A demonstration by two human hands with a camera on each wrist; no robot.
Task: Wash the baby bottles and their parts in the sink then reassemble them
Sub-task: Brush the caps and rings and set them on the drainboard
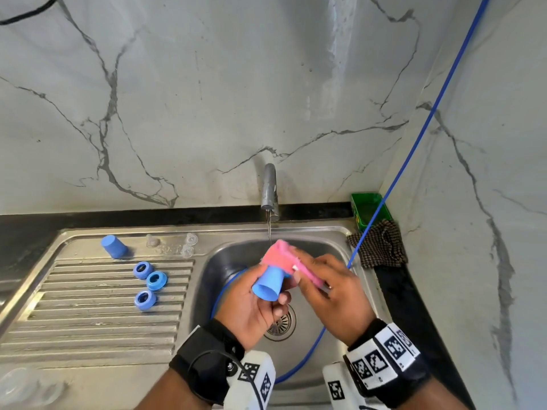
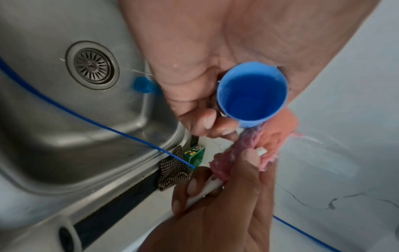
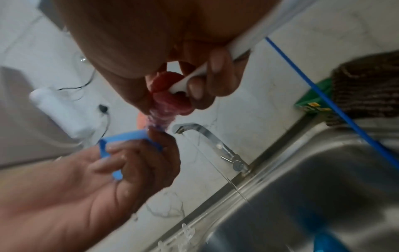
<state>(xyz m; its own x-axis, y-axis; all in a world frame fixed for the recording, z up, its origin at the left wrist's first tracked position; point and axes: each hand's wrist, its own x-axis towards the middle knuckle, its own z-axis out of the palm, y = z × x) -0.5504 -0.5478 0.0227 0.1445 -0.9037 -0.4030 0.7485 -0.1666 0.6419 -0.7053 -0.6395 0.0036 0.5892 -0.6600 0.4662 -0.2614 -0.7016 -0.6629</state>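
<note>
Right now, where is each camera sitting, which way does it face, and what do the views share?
Head: above the sink, looking down and forward at the tap; both hands and wristbands show.
Left wrist: along the left hand toward the cap, drain beyond; right hand's fingers too.
Right wrist: along the right hand gripping the brush, tap behind; left hand below.
Shared: all three show the cap, the brush and both hands.

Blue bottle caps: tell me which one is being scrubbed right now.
The blue cap gripped in the left hand, with the right hand working the pink brush against it. Another cap stands untouched on the drainboard.
</note>
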